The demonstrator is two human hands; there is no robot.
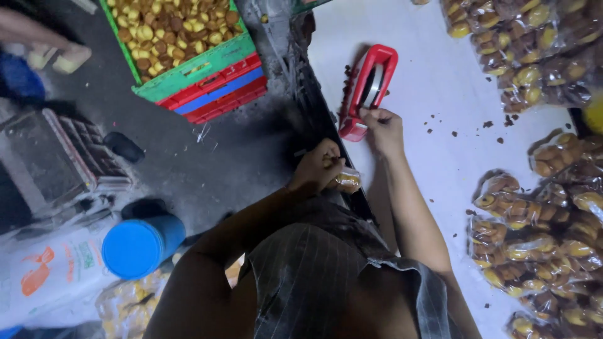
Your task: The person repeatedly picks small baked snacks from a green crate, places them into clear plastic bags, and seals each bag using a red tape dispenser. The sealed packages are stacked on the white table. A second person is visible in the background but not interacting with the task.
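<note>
Gripping a small clear bag of biscuits at the near edge of the white surface, the left hand is closed around the bag's neck. The right hand rests with curled fingers on the near end of one red bag-sealing tape dispenser, which lies on the surface just beyond both hands. Dark crumbs dot the surface to the right of it. Many sealed biscuit bags are heaped along the right side: one pile far right, another near right, too overlapped to count. On the floor to the left stands one green crate of loose biscuits stacked on three more crates, red and blue. One blue cylindrical container lies near left, beside a printed white sack.
</note>
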